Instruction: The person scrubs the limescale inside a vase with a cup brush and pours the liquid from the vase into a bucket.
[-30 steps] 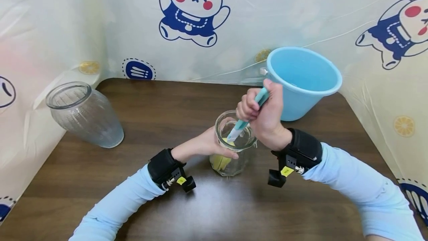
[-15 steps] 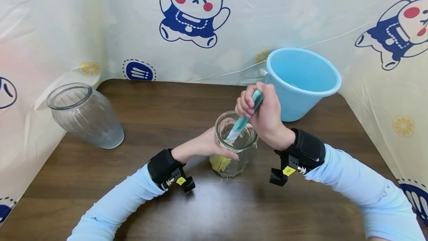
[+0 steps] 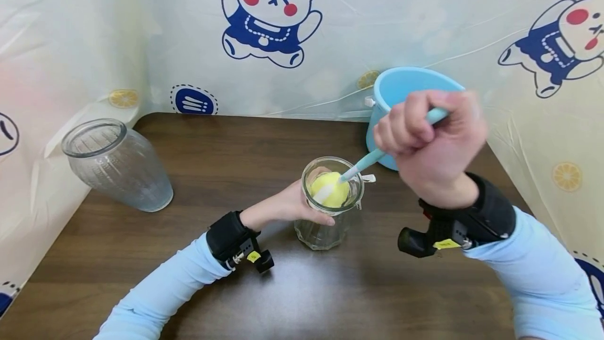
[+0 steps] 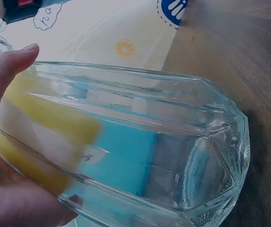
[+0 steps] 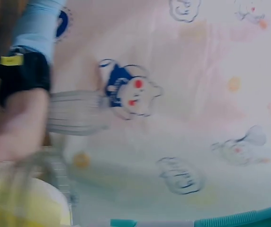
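The left hand (image 3: 293, 206) is curled round the upper part of the jar (image 3: 322, 234) from its 9 o'clock side, the thumb lying across the glass at 6 o'clock. The right hand (image 3: 433, 146) is closed in a fist round the handle of the brush (image 3: 373, 159), at 2 o'clock from the jar and raised above it. The handle slopes from the fist towards 8 o'clock, down to the jar's mouth. There the sponge (image 3: 332, 193) at its end, yellow with a white band, sits inside the glass; from the left wrist it shows in the upper part of the jar, well apart from the faceted base. From the right wrist the sponge is blurred.

The jar stands on the brown table (image 3: 283, 298), a small pale clip (image 3: 369, 178) jutting out at its 3 o'clock. Each arm wears a light blue sleeve (image 3: 165, 288) and a black wrist strap (image 3: 232, 240) carrying a small camera (image 3: 264, 260).

The blue bucket (image 3: 417, 80) is between 1 and 2 o'clock from the jar, partly hidden by the right hand. The ribbed glass vase (image 3: 127, 172) stands well apart, just past 9 o'clock. Behind, a pale cloth (image 3: 406, 20) carries a printed bear (image 3: 269, 20) between 11 and 12 o'clock, another bear at 2.
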{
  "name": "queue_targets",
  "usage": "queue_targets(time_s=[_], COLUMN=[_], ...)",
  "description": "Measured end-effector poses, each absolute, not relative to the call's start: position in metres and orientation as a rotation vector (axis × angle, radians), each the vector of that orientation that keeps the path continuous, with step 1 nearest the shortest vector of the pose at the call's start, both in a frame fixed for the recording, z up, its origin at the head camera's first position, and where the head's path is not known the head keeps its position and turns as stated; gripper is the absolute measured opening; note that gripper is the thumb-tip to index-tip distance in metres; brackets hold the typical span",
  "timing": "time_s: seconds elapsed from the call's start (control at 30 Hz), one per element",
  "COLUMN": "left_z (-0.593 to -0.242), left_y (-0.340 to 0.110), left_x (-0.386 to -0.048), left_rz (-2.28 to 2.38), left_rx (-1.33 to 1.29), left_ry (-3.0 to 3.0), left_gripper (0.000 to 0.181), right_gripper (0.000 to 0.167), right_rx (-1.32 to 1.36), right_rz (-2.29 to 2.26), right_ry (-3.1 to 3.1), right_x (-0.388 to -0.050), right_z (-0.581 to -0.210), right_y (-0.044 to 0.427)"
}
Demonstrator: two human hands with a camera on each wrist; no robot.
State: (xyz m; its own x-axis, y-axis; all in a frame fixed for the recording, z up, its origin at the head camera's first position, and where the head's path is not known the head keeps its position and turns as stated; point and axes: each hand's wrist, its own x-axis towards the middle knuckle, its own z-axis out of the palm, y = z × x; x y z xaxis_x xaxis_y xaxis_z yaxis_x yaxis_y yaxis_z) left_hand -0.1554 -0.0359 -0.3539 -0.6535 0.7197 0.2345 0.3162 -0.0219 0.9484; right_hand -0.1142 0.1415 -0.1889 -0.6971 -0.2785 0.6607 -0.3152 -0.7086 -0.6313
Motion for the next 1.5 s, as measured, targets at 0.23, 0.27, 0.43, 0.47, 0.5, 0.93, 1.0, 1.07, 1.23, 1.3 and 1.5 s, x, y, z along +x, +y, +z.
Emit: queue_targets(time_s=[0.23,0.27,0.43,0.47,0.5,0.93,1.0,1.07,1.23,1.3,1.5], left_z=[-0.353,-0.353,-0.353,-0.353,-0.353,-0.353,-0.352,-0.352,-0.355,-0.355,-0.354], left_y=[-0.039,-0.039,-0.039,-0.038,-0.038,-0.037,-0.038,-0.038,-0.037,-0.037,-0.034], left_x=[-0.153,-0.153,-0.153,-0.153,-0.153,-0.153,-0.153,-0.154,-0.155,-0.153,-0.152], left_rz=[1.727,1.731,1.733,1.731,1.724,1.710,1.715,1.721,1.717,1.717,1.735], left_rx=[1.082,1.083,1.073,1.079,1.083,1.093,1.089,1.108,1.142,1.128,1.083], left_ry=[1.951,1.952,1.959,1.956,1.963,1.909,1.902,1.865,1.830,1.853,1.896], left_gripper=[0.080,0.080,0.075,0.074,0.073,0.078,0.080,0.079,0.077,0.078,0.076], right_gripper=[0.030,0.030,0.032,0.033,0.033,0.040,0.045,0.049,0.057,0.057,0.053], right_rx=[1.345,1.370,1.486,1.481,1.475,1.476,1.462,1.410,1.350,1.367,1.502], right_rz=[2.615,2.592,2.419,2.378,2.342,2.162,2.120,2.085,2.085,2.142,2.236], right_ry=[-1.087,-1.089,-1.185,-1.227,-1.270,-1.489,-1.542,-1.630,-1.800,-1.774,-1.672], right_x=[-0.112,-0.112,-0.114,-0.114,-0.115,-0.124,-0.126,-0.128,-0.130,-0.129,-0.143], right_z=[-0.185,-0.188,-0.211,-0.216,-0.220,-0.258,-0.260,-0.261,-0.259,-0.253,-0.248], right_y=[0.151,0.149,0.131,0.127,0.123,0.110,0.108,0.107,0.106,0.106,0.123])
